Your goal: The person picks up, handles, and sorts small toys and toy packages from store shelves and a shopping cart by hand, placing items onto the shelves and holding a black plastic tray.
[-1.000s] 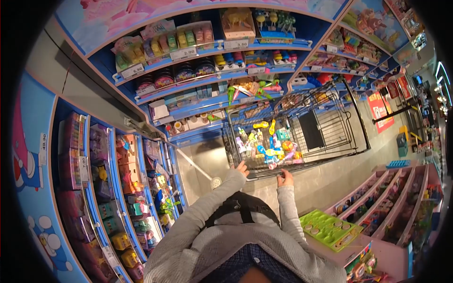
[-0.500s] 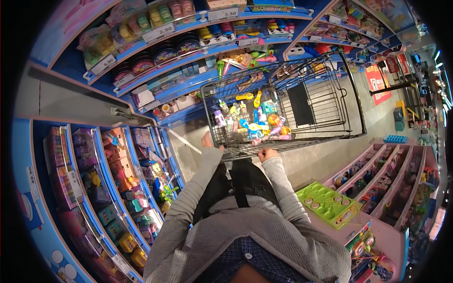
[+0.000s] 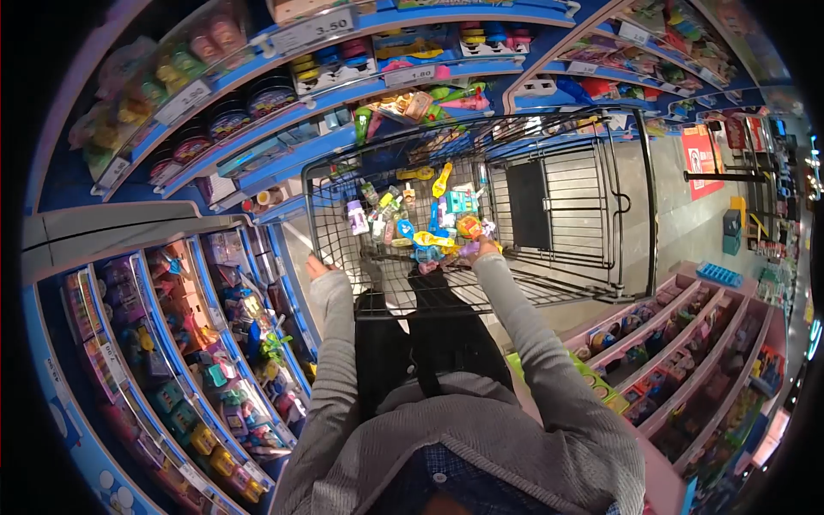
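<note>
A black wire shopping cart (image 3: 549, 296) stands in front of me with several small colourful toys in its left part. My left hand (image 3: 319, 268) is at the cart's left end, against or just beside the wire rim, fingers stretched out. Over the near side of the basket reaches my right hand (image 3: 487, 247), close to a small purple item (image 3: 469, 250); its fingers are mostly hidden, so a grip cannot be made out. Around it lie an orange round toy (image 3: 469, 226), a yellow toy (image 3: 429, 239), a teal box (image 3: 461, 202) and a purple-capped bottle (image 3: 357, 216).
Blue shelves (image 3: 283, 120) with toys and price tags run along the far side. More blue shelving (image 3: 184, 343) stands at my left. A pink tiered rack (image 3: 678, 360) is at the right. The aisle floor (image 3: 674, 232) continues to the right.
My right hand has moved from the cart's near rim in over the toys. The left hand has shifted left. The cart appears nearer and further left in view.
</note>
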`<state>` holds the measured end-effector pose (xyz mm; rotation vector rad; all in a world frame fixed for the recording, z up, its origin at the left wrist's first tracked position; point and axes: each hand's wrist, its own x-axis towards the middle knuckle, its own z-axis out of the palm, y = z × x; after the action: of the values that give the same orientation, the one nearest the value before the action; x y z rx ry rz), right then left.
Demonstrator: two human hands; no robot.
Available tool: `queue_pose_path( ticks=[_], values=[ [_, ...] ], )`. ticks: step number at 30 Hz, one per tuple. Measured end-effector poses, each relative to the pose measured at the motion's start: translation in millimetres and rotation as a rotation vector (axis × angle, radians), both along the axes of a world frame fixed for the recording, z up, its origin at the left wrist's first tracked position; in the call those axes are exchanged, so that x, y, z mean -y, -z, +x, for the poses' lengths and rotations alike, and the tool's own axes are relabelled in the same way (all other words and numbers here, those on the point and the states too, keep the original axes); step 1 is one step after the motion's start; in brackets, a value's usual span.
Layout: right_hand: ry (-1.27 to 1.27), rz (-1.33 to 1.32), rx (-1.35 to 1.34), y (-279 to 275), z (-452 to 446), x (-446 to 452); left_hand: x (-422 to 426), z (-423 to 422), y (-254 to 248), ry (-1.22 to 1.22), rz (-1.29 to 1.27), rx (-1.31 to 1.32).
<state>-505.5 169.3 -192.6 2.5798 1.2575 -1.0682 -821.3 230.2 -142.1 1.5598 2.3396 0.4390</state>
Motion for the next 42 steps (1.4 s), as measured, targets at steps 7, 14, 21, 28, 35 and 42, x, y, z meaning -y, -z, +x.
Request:
queue_pose_path(
  ticks=[7,14,21,28,35,42],
  values=[
    [-0.214,-0.062,-0.145,92.4,34.1,-17.7,-3.6,11.1,-6.7,-0.059,0.015,-0.15],
    [-0.707,0.18,-0.05,115.8,-32.1,-35.3,-6.0,16.8,-7.1,-0.062,0.057,-0.247],
    [-0.665,0.084,0.05,166.6,-56.2,-46.1,-8.0,17.1,-7.3,-0.092,0.023,-0.231],
    [-0.295,0.109,-0.174,154.5,-22.9,-50.5,-6.2,15.1,-4.1,-0.089,0.029,-0.248],
    [-0.344,0.101,-0.23,140.0,-19.0,-65.4,-6.9,14.6,-4.5,-0.113,-0.015,-0.223],
    [-0.288,-0.045,0.0,141.1,-49.1,-114.5,-6.3,12.1,-0.9,-0.091,0.009,-0.253]
  ],
)
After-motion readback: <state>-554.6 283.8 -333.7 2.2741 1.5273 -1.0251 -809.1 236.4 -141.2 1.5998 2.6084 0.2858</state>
